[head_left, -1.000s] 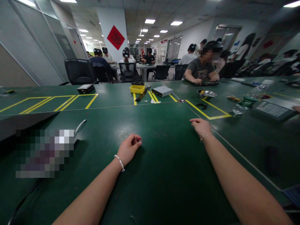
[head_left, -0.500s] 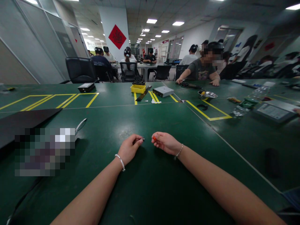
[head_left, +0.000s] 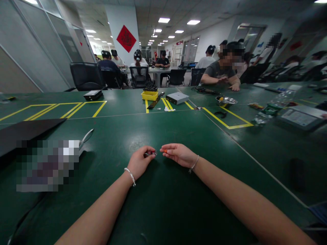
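Observation:
My left hand [head_left: 140,160] rests on the green table [head_left: 178,211] with its fingers pinched on a small dark metal part [head_left: 153,153]. My right hand [head_left: 178,153] lies just to its right, fingertips pinched on a tiny orange piece [head_left: 165,151]. The two pinches are almost touching, a few centimetres apart above the tabletop. Each wrist carries a thin bracelet.
A dark flat board [head_left: 25,131] and a blurred item with a cable [head_left: 87,136] lie at the left. Farther off are a yellow bin [head_left: 149,96], a grey box [head_left: 177,98], a metal bowl [head_left: 226,100], a plastic bottle [head_left: 268,110]. Other people sit at the far tables.
My right hand came in from the right side of the table, now carrying an orange piece, and has closed up to my left hand. The left hand has stayed nearly still.

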A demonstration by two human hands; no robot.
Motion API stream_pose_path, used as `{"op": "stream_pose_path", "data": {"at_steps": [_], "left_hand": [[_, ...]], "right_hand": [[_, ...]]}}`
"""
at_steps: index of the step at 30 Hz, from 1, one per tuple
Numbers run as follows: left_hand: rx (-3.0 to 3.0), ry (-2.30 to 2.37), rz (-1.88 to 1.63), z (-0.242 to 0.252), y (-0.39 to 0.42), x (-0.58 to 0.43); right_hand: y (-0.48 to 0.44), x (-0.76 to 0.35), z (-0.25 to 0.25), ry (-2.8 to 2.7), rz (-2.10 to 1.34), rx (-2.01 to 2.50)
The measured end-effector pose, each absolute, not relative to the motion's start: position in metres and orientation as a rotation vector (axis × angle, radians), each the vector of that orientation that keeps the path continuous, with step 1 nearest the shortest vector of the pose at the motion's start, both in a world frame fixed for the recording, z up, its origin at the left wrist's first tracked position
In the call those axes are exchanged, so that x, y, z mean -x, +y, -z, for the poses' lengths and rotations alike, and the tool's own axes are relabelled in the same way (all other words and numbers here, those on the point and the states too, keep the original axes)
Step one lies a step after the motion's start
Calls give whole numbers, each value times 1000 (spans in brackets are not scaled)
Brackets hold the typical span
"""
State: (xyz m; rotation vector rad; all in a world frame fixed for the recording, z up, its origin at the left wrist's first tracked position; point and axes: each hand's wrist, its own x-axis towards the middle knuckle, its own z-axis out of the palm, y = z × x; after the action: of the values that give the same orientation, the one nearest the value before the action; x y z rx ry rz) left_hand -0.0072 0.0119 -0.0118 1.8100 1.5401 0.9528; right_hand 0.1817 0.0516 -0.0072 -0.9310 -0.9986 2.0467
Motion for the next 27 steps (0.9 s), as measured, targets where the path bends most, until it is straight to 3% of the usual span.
{"op": "stream_pose_path", "data": {"at_steps": [20,27], "left_hand": [[-2101,1598,-997,10,5,1],[-2104,1661,-1058,8,3,-1]], "right_hand": [[31,-148,16,-908,-1769,924],[18,-140,8,-771,-1834,905]]}}
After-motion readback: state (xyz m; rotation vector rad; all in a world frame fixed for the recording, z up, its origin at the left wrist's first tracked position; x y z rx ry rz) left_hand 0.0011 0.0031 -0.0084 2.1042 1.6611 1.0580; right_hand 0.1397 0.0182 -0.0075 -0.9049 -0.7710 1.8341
